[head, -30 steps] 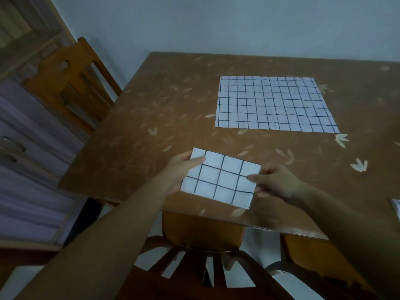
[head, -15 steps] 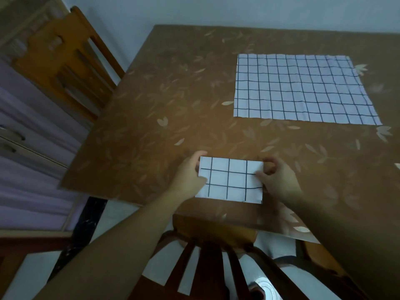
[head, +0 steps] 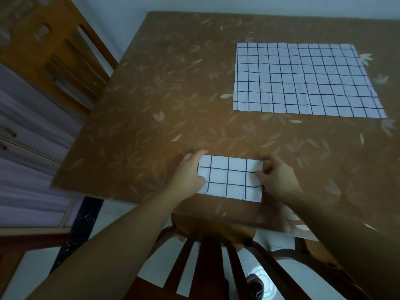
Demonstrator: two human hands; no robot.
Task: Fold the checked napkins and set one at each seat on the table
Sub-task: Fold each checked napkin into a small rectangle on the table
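Currently folded napkin point(head: 230, 178) lies flat on the counter point(head: 138, 118) near its lower edge, centre of frame. Left hand point(head: 187, 172) grips its left edge, right hand point(head: 274, 178) pinches its right edge; hands apart. Unfolded napkin point(head: 303, 80) lies spread flat, upper right. One chair point(head: 214, 252) tucked under at bottom centre, another chair point(head: 49, 42) upper left.

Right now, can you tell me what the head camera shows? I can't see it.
Two hands, left hand and right hand, hold a small folded checked napkin flat near the front edge of a brown leaf-patterned table. A bigger unfolded checked napkin lies farther back, and a wooden chair stands below.
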